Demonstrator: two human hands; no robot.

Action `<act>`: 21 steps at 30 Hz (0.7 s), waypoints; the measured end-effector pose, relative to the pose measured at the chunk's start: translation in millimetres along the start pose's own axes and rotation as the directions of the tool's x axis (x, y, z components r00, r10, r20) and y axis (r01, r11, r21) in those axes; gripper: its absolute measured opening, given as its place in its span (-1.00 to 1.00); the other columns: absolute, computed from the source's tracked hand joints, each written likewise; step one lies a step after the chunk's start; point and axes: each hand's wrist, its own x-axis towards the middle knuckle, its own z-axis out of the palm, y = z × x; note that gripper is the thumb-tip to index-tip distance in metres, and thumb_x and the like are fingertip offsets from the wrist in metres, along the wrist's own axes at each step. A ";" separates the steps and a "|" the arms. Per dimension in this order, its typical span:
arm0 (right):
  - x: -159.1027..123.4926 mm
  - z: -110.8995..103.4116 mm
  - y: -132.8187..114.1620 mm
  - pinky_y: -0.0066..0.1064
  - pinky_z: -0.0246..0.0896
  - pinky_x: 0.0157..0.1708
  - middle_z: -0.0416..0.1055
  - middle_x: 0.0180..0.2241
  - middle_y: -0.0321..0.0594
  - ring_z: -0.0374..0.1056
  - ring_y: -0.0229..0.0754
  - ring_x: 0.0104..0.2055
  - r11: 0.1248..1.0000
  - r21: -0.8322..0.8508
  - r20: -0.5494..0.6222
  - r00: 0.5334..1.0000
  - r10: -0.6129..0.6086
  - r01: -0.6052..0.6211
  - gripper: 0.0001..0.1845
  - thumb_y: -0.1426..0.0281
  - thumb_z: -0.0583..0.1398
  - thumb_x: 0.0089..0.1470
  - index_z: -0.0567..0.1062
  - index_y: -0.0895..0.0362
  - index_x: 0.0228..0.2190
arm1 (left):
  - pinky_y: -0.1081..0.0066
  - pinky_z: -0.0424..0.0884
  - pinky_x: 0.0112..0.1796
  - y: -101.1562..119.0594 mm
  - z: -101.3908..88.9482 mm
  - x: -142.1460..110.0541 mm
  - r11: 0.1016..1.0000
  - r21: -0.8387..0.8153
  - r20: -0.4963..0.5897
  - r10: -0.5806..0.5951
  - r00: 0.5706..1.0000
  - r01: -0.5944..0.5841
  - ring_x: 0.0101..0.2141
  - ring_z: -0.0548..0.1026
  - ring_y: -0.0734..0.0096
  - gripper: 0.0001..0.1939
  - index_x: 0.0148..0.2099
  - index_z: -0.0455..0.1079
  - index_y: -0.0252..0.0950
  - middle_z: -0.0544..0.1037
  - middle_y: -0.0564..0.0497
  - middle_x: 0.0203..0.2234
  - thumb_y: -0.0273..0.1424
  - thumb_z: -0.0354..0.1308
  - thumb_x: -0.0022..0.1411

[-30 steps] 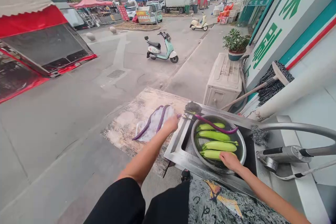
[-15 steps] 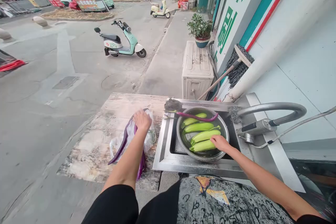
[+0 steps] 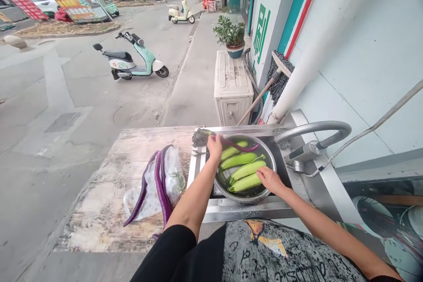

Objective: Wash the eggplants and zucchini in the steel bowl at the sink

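Observation:
A round metal basin (image 3: pixel 267 188) stands in a steel sink (image 3: pixel 238 208) and holds several pale green gourds (image 3: pixel 243 171) in water. A long purple eggplant (image 3: pixel 241 145) lies across the basin's far rim. My left hand (image 3: pixel 214 149) is over the basin's left rim, fingers closed on the near end of that eggplant. My right hand (image 3: pixel 270 180) rests on the nearest green gourd (image 3: pixel 243 183), fingers curled over its end. On the worn wooden board (image 3: pixel 109 194) to the left, two more purple eggplants (image 3: pixel 158 183) lie on a clear plastic bag (image 3: pixel 172 176).
A curved steel faucet (image 3: pixel 313 134) arches over the sink from the right, with a steel scourer (image 3: pixel 280 132) beside it. A dark scrub pad (image 3: pixel 200 136) sits at the sink's far left corner. Behind stand a white appliance box (image 3: pixel 231 88), a broom (image 3: pixel 274 77) and a potted plant (image 3: pixel 231 37). A scooter (image 3: pixel 132 57) is parked on the street.
My left hand left the bag of eggplants on the board and moved right to the eggplant on the basin rim. My right hand stayed on the nearest gourd. The view swung right.

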 end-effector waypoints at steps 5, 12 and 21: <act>14.7 -36.0 -50.1 -0.08 0.40 0.02 0.28 0.18 0.13 0.44 -0.02 -0.06 0.929 -0.008 -0.430 0.838 -0.337 0.370 -0.45 0.20 -0.02 0.34 0.24 0.14 0.27 | 0.38 0.43 -0.17 64.8 -27.7 -43.3 0.765 -0.299 -0.071 0.578 0.813 -0.570 -0.34 0.53 0.37 -0.70 -0.02 0.38 -0.28 0.56 0.03 -0.40 -0.18 -0.01 0.43; 16.9 -81.9 -109.3 -0.24 0.44 -0.23 0.51 -0.22 -0.10 0.44 -0.16 -0.35 0.718 0.516 -0.473 0.854 -0.215 0.467 -0.48 0.00 0.08 0.28 0.43 0.15 0.01 | 0.39 0.37 -0.30 107.8 -83.4 -114.4 0.515 0.237 0.392 0.725 0.566 -0.824 -0.30 0.55 0.26 -0.82 -0.06 0.36 -0.23 0.57 -0.02 -0.32 -0.29 -0.01 0.43; 24.9 -13.2 -74.2 -0.43 0.28 -0.48 0.48 -0.51 -0.27 0.38 -0.27 -0.50 0.160 0.978 0.130 0.991 0.028 -0.133 -0.53 0.01 0.40 -0.18 0.43 0.12 -0.50 | 0.33 0.43 -0.20 35.0 -37.9 -120.0 0.433 0.471 0.740 0.281 0.611 -0.769 -0.16 0.58 0.12 -0.68 0.14 0.27 -0.38 0.60 -0.23 -0.15 -0.40 -0.14 0.44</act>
